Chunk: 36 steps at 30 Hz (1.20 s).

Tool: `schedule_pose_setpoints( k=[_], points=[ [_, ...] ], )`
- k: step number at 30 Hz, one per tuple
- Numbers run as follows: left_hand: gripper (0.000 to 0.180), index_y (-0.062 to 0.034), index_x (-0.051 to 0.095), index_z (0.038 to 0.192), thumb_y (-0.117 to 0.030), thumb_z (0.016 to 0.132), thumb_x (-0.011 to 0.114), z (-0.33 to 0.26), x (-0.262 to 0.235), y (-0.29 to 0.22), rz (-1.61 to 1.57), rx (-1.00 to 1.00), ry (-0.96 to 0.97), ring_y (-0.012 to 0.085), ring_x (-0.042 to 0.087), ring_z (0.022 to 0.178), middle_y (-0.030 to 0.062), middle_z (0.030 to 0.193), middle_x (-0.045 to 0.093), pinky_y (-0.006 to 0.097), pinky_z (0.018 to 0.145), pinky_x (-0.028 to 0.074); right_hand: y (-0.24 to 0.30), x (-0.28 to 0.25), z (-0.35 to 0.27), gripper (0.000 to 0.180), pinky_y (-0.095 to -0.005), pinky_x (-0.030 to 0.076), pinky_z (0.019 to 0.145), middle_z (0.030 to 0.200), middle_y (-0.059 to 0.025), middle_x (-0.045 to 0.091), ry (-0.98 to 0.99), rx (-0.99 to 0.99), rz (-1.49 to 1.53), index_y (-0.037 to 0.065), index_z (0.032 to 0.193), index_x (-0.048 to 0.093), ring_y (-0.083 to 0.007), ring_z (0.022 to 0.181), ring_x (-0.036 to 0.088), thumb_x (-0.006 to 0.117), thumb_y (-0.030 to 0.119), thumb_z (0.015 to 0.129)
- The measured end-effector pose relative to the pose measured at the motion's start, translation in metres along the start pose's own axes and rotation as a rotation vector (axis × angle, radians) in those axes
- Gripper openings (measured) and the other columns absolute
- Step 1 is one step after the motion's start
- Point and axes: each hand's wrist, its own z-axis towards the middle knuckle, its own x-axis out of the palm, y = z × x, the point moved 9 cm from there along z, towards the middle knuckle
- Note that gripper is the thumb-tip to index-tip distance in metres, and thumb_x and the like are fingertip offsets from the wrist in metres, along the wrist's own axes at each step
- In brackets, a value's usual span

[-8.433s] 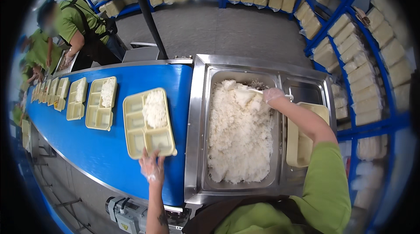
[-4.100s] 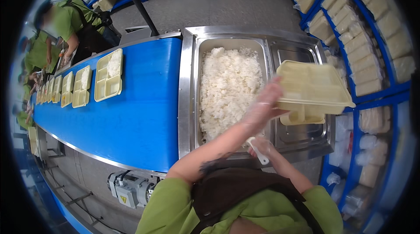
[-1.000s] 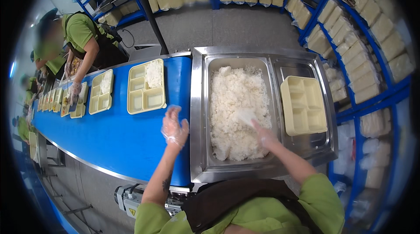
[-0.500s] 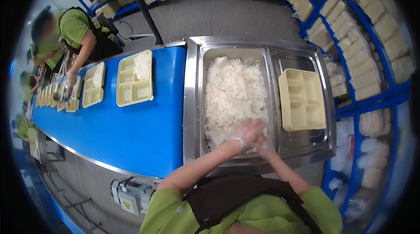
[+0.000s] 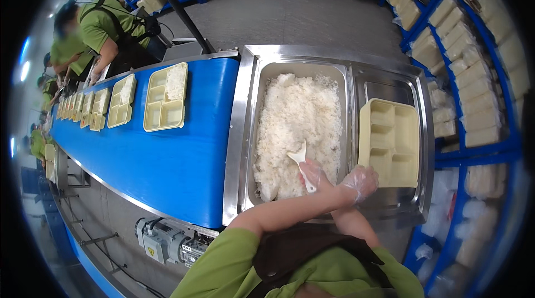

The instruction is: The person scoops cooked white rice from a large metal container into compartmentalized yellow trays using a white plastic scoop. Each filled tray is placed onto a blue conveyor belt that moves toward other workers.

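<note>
My right hand (image 5: 315, 176), in a clear plastic glove, is closed round the handle of a white rice paddle (image 5: 298, 155). The paddle's blade lies over cooked white rice (image 5: 295, 108) in a deep steel pan (image 5: 346, 83). Crossing above the right forearm, my left arm reaches to the right. My gloved left hand (image 5: 362, 182) is closed at the near left corner of a pale yellow compartment tray (image 5: 405, 147); its fingertips are partly hidden. That tray holds no food and sits over the steel panel right of the rice.
A blue conveyor belt (image 5: 184, 170) stretches left, carrying several yellow trays, the nearest (image 5: 165, 97) with rice in one compartment. Co-workers in green shirts (image 5: 106, 25) stand along its far side. Blue shelving (image 5: 485, 153) with wrapped stacks rises at right. A motor (image 5: 161, 245) sits beneath the belt.
My hands, formerly together above the rice, have parted: the right now grips the paddle, the left has crossed to the tray. That tray has shifted nearer. Belt trays moved slightly left; a co-worker's hand withdrew.
</note>
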Motion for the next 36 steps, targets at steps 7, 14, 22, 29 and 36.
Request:
schedule_pose_setpoints(
  k=[7,14,22,29,36],
  points=[
    [0.012,-0.0033,0.052,0.088,-0.014,0.082,0.049,-0.004,-0.056,0.023,-0.556,-0.211,-0.201,0.0274,0.056,0.086,0.0118,0.115,0.046,0.036,0.065,0.048,0.023,0.014,0.043,0.015,-0.0284,0.040,0.036,0.057,-0.0047,0.050,-0.013,-0.060,0.005,0.006,0.084,0.045,-0.0127,0.041,0.046,0.045,0.021,0.086],
    [0.026,-0.0041,0.047,0.099,-0.027,0.086,0.049,-0.055,-0.101,0.051,-1.349,-0.288,-0.400,0.0252,0.044,0.112,0.0115,0.131,0.030,0.034,0.081,0.047,0.037,0.004,-0.006,0.020,-0.0268,0.041,0.039,0.059,-0.0033,0.051,-0.043,-0.210,-0.017,0.007,0.087,0.048,-0.0118,0.044,0.048,0.048,0.027,0.088],
    [0.078,-0.0092,0.029,0.135,0.003,0.059,0.044,-0.248,-0.112,0.103,-2.297,-0.709,-0.777,0.0282,0.044,0.115,0.0117,0.130,0.039,0.041,0.090,0.045,0.042,-0.027,-0.043,0.017,-0.0256,0.039,0.039,0.058,-0.0034,0.051,-0.211,-0.546,0.351,0.006,0.090,0.047,-0.0109,0.045,0.047,0.047,0.022,0.089],
    [0.066,0.0005,0.042,0.121,0.008,0.055,0.041,-0.408,-0.039,0.180,-2.137,-1.100,-1.035,0.0315,0.057,0.092,0.0165,0.107,0.054,0.041,0.080,0.051,0.056,-0.007,-0.042,0.013,-0.0257,0.035,0.032,0.053,-0.0033,0.047,-0.236,-0.378,0.061,0.007,0.091,0.047,-0.0116,0.037,0.044,0.042,0.019,0.090],
    [0.073,-0.0148,0.027,0.130,0.011,0.063,0.043,-0.325,-0.020,0.183,-1.873,-0.991,-0.900,0.0305,0.049,0.100,0.0154,0.112,0.047,0.040,0.079,0.048,0.098,0.012,-0.076,0.029,-0.0353,0.045,0.048,0.064,-0.0110,0.055,-0.466,-0.511,-0.349,0.010,0.116,0.046,-0.0217,0.051,0.054,0.042,0.016,0.088]
  ],
)
